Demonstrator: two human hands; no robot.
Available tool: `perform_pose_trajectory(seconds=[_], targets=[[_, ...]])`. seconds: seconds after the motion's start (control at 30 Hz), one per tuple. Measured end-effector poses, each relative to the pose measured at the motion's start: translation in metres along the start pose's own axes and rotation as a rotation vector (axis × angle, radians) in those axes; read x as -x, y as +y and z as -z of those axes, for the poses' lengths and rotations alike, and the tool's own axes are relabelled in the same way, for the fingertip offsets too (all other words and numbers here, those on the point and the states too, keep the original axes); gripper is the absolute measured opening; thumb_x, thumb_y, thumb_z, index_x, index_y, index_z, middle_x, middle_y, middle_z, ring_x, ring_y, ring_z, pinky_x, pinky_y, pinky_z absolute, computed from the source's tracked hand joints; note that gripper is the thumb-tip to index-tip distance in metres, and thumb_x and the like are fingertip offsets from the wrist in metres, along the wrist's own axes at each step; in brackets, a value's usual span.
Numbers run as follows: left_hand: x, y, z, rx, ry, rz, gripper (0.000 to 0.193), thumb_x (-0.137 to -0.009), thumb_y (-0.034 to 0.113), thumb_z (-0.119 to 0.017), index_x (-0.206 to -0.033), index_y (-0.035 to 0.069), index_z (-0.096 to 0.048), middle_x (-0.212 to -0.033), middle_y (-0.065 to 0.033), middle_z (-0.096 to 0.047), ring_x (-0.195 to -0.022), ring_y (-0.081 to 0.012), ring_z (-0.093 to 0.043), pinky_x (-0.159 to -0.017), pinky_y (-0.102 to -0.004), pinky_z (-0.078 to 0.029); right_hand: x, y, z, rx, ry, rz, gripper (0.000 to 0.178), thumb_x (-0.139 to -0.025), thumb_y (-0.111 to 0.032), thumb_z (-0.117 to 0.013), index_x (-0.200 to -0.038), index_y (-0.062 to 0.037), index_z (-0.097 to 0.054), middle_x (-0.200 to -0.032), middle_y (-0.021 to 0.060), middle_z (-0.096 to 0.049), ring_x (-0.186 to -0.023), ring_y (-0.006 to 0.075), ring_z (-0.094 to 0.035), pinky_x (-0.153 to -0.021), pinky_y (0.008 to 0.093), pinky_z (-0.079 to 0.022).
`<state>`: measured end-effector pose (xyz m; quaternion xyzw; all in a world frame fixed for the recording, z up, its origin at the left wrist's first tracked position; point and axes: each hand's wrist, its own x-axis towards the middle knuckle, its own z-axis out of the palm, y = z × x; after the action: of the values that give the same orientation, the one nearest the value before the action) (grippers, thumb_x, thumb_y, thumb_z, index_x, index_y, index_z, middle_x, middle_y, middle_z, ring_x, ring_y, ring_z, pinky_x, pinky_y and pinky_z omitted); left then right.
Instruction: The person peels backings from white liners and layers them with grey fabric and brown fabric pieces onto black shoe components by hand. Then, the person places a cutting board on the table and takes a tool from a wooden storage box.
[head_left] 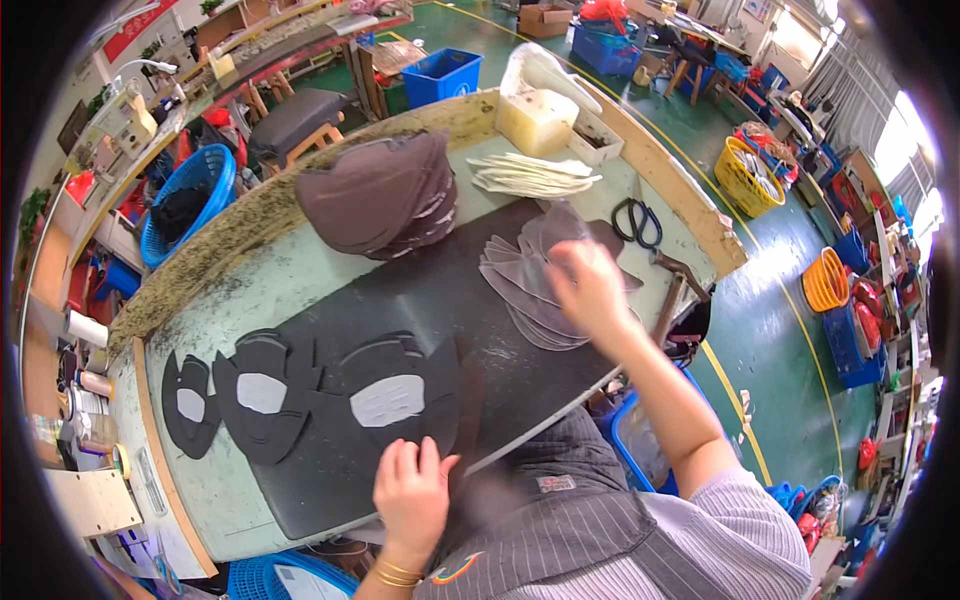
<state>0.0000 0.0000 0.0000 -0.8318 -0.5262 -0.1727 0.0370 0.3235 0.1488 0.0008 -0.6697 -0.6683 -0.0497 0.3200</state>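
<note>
My left hand (412, 490) rests at the near edge of the black mat (330, 495), fingers apart, their tips at the lower rim of a black shaped piece (435, 385) with a pale grey patch. Two similar dark pieces, one in the middle (262, 430) and one farther left (190, 440), lie in a row beside it. Over on the right, my right hand (590, 285) is blurred above a fanned pile of thin grey curved pieces (535, 315). Its fingers are bent, and whether they grip a sheet is unclear.
A stack of brown shaped pieces (380, 195) sits at the table's far side. Cream strips (530, 175), a yellowish container (537, 120) and black-handled scissors (637, 222) lie toward the back right. A raised wooden border (240, 225) edges the table. Blue baskets (190, 205) stand beyond.
</note>
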Motion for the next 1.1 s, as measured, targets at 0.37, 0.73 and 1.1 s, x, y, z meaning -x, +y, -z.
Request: perform_pose_trajectory(seconds=[0.37,0.73,1.1], targets=[[-0.118,0.027,-0.003,0.447,-0.005,-0.164,0.025,-0.076,0.024,-0.073,-0.086,0.003,-0.066,-0.086,-0.0093,-0.063,-0.078,-0.0263,-0.061,-0.068,-0.0342,-0.050,-0.141,0.088,-0.048,-0.072,-0.377,-0.144,0.028,-0.079,-0.012,-0.062,-0.104,0.0003,-0.059,-0.102,0.0163,-0.061,-0.102,0.0337,-0.055,-0.085,0.0413,-0.047],[-0.260,0.021,-0.105,0.703,0.135,-0.183,0.026,-0.083,0.015,-0.066,-0.106,0.003,-0.061,-0.105,-0.0161,-0.059,-0.091,-0.0327,-0.059,-0.078,-0.0359,-0.049,-0.178,0.079,-0.051,0.062,-0.242,-0.178,0.056,-0.079,-0.055,-0.056,-0.079,-0.0007,-0.067,-0.086,0.0222,-0.066,-0.084,0.0363,-0.065,-0.074,0.0434,-0.050],[-0.396,0.047,-0.201,1.075,0.080,0.075,0.066,-0.074,0.010,-0.073,-0.130,-0.007,-0.042,-0.124,-0.0260,-0.053,-0.118,-0.0363,-0.050,-0.101,-0.0375,-0.039,-0.203,0.095,-0.051,0.244,-0.524,0.000,0.039,-0.064,-0.030,-0.064,-0.080,0.0051,-0.067,-0.079,0.0229,-0.067,-0.072,0.0336,-0.067,-0.070,0.0405,-0.055]])
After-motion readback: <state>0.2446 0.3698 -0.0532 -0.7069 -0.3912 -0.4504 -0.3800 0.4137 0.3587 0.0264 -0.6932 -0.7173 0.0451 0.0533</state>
